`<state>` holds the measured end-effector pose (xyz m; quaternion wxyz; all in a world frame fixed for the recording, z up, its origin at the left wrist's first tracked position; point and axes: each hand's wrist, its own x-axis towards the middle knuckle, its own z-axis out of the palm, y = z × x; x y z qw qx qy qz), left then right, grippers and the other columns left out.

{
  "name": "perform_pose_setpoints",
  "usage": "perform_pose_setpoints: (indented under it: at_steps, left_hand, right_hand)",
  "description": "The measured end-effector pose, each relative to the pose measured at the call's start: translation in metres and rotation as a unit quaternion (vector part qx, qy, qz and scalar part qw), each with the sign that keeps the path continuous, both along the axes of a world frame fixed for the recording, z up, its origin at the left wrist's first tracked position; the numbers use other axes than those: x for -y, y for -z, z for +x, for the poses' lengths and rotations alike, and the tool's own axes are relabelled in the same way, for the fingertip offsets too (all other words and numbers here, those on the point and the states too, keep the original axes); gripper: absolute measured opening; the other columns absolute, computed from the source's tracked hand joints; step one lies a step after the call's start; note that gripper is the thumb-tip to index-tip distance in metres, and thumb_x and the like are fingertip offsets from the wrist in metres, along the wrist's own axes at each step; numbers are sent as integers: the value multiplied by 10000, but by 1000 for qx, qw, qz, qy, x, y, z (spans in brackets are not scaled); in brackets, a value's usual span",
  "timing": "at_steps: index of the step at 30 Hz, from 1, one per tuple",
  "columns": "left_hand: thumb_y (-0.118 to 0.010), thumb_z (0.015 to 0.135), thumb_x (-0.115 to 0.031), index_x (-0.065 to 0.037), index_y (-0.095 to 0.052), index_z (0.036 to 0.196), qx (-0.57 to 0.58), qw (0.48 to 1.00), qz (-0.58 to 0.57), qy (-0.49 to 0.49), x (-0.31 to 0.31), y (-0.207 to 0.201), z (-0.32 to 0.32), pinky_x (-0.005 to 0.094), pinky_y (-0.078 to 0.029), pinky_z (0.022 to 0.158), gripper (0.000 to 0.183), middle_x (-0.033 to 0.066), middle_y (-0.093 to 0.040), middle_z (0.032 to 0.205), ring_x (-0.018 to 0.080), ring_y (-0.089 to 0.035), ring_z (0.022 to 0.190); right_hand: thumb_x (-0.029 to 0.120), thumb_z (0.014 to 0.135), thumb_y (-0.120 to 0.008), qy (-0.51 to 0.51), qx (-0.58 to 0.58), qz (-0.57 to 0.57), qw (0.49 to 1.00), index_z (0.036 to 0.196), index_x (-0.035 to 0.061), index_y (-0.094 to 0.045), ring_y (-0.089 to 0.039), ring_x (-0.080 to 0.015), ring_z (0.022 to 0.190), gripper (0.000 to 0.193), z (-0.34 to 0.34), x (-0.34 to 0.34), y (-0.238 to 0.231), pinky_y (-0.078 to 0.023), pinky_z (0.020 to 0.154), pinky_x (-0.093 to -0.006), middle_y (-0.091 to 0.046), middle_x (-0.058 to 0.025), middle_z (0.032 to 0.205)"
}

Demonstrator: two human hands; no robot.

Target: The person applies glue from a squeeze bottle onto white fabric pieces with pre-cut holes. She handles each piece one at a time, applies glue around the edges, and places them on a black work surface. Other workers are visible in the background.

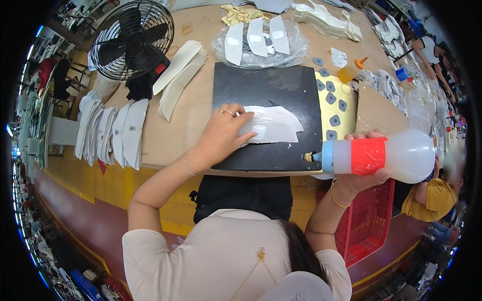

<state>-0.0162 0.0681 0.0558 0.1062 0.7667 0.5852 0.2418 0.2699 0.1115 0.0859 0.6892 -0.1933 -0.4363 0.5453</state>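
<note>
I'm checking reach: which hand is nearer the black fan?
Left. The left hand touches the white piece, nearer the person than the fan and to its right; the right hand, gripping the bottle, is farther right.

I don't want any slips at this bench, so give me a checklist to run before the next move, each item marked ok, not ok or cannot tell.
1. Bottle gripped: ok, the right hand is around its red band.
2. Nozzle apart from the pale piece: ok, it is off to the right of it.
3. Pale piece on the black board: ok, it lies within the board's edges.
4. Left hand free: not ok, its fingertips are at the left end of the pale piece.
5. Bottle upright: not ok, it is held sideways, nozzle toward the left.
6. Bottle's fill level: cannot tell through the cloudy wall.
</note>
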Motion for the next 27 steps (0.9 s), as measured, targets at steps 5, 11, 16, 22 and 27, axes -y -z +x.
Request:
perform_pose_setpoints:
  at_steps: [5, 11, 16, 22, 27]
  left_hand:
    - [-720, 731, -145, -40, -623, 1034, -77, 981, 177, -7, 14, 25, 11, 389, -417, 818, 336, 98, -567, 1038, 263, -523, 935]
    - [-699, 738, -98, -41, -615, 985, -84, 978, 190, 9, 18, 29, 13, 381, -408, 805, 267, 106, -561, 969, 254, -519, 923]
    - [-651, 753, -43, -37, -597, 936, -62, 996, 66, 19, 19, 16, 23, 375, -416, 802, 191, 120, -543, 920, 279, -520, 866]
    - [-615, 793, -62, -8, -564, 922, -32, 998, -41, 35, 14, 2, 18, 398, -448, 730, 149, 161, -550, 924, 323, -553, 809]
    - [-549, 869, -123, 40, -527, 928, 162, 918, -359, 37, -9, -40, 3, 355, -504, 660, 176, 199, -608, 947, 297, -645, 803]
  right_hand:
    - [717, 642, -655, 24, 56, -18, 998, 1094, -17, -470, -614, -246, 837, 881, -12, 5, -8, -532, 781, -419, -570, -137, 926]
    - [723, 629, -661, 54, 96, -32, 993, 1087, -23, -471, -621, -253, 817, 895, -11, 11, -17, -543, 762, -415, -574, -141, 900]
    - [727, 620, -666, 75, 103, -42, 991, 1097, -22, -464, -624, -257, 818, 910, -12, 17, -20, -540, 771, -409, -585, -140, 895]
    - [713, 634, -667, 62, 108, -44, 991, 1111, -21, -457, -617, -255, 830, 900, 2, 21, -20, -535, 778, -408, -588, -131, 904]
    - [687, 660, -667, 83, 97, -46, 991, 1115, -20, -458, -621, -266, 843, 866, 14, 21, -15, -530, 793, -414, -587, -132, 922]
